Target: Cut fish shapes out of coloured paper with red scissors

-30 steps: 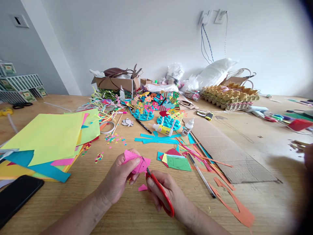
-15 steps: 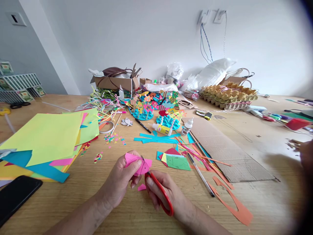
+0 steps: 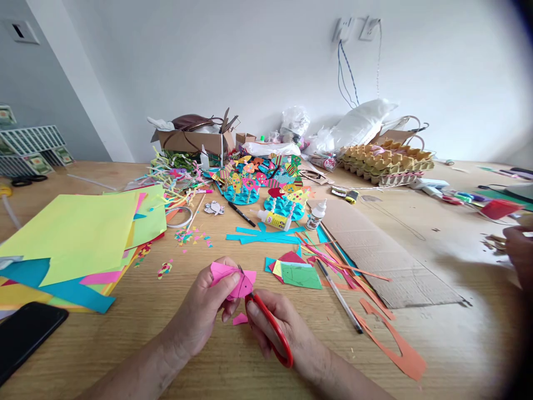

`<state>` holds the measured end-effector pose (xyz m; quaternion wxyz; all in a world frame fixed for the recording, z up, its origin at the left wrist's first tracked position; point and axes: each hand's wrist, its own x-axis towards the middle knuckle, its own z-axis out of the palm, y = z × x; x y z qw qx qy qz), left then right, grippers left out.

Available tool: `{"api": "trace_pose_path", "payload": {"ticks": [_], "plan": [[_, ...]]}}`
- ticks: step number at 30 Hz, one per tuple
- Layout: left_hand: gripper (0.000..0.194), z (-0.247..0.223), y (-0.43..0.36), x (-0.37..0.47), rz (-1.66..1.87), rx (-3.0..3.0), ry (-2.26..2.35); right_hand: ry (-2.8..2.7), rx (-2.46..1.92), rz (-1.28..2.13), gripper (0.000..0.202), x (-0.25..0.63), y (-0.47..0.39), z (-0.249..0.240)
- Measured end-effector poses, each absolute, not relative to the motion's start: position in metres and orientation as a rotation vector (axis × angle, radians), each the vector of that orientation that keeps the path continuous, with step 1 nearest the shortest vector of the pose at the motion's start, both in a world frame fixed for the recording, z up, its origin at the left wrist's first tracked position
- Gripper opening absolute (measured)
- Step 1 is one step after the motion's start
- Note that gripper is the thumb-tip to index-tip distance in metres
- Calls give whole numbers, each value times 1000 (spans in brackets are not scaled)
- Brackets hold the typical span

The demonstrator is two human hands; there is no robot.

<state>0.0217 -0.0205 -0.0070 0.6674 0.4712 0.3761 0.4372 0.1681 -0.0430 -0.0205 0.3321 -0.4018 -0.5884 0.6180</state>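
Note:
Between the thumb and fingers of my left hand [image 3: 204, 305] is a piece of pink paper [image 3: 240, 286] with a fish outline and an eye dot drawn on it. My right hand [image 3: 278, 322] grips red-handled scissors [image 3: 277, 328], whose blades lie at the paper, their tips showing above it. Below the paper, a small pink scrap [image 3: 240, 319] rests on the table. To the right lie a green paper piece with a drawn fish [image 3: 301, 276], stacked over other coloured pieces, and a pen [image 3: 339, 294].
Coloured paper sheets [image 3: 79, 222] and a black phone [image 3: 31, 339] lie left. Glue bottles [image 3: 316, 215] and blue bases with paper fish [image 3: 285, 208] stand ahead. Cardboard [image 3: 375, 255] and an orange offcut [image 3: 400, 347] lie right. Another person's hand [image 3: 520, 250] is at the right edge.
The view has shifted slightly, and the other person's hand shows more at the right. My hands, the pink paper and the scissors keep nearly the same pose.

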Motion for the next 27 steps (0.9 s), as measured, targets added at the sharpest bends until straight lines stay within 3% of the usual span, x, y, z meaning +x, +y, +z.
{"api": "trace_pose_path", "payload": {"ticks": [17,27], "plan": [[24,-8,-19,20,1017,1100,845,-1519,-1203,1632,54,166,-44,-15],[22,-5,-17,17,986,1070,896,-1570,-1189,1610,38,172,-42,-23]]}}
